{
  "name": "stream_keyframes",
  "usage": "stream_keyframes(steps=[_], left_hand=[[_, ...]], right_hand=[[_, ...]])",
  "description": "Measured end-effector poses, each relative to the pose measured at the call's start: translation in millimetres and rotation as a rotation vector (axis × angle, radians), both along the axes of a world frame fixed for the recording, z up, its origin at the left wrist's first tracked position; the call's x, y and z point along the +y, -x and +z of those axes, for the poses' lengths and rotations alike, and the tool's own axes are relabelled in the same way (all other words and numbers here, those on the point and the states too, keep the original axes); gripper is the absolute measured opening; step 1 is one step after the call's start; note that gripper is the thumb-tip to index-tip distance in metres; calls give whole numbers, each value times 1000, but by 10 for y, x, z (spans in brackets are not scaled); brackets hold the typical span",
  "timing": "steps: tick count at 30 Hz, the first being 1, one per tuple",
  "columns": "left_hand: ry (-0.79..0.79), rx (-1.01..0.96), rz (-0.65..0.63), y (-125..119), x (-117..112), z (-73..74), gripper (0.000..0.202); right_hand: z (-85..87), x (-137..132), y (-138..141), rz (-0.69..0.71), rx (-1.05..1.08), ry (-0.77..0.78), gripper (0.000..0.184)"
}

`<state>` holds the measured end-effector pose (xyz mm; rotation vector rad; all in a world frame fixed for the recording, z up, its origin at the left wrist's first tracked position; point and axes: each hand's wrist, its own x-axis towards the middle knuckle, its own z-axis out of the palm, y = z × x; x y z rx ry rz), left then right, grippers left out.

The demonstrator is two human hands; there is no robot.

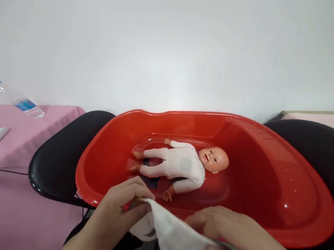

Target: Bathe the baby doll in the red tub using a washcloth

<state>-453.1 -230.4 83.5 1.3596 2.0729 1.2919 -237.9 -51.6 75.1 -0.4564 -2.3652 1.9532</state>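
My left hand (pixel 118 208) and right hand (pixel 231 229) each pinch a white cloth (pixel 172 235) just over the near rim of the red tub (pixel 265 175). Inside lies a white-clothed doll (pixel 178 164), face up. The blue label on the bottle (pixel 19 101), far left, is unreadable.

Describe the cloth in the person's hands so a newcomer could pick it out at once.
Start at the red tub. At its near rim, the left hand and right hand pinch a white cloth between them. Unlike the white suit on the doll inside the tub, it is loose, crumpled fabric held outside the rim.
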Motion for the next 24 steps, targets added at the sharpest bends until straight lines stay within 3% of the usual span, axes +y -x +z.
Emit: stream_keyframes(steps=[2,4,7,9,12,15,17,19,21,24], left_hand=[[35,-17,60,31,47,61,9],[74,-48,95,6,108,157,11],[152,-120,38,-71,195,307,17],[194,-141,-12,-95,217,377,19],[221,-145,-20,-19,174,435,21],[243,-130,86,168,88,449,24],[255,-116,148,285,49,427,27],[223,-145,184,345,51,379,31],[138,-249,212,339,94,323,35],[-9,-491,279,250,203,271,36]], right_hand=[[-29,13,86,6,-38,157,33],[-106,-66,230,16,-26,279,54],[-273,-331,502,29,85,419,87],[-393,-524,662,-3,155,459,79],[-523,-651,768,-109,136,356,42],[-539,-471,695,-141,66,201,19],[-495,-237,612,-106,65,90,16],[-437,-18,564,-126,100,83,17],[-396,100,575,-246,159,285,26],[-411,39,669,-419,186,806,54]])
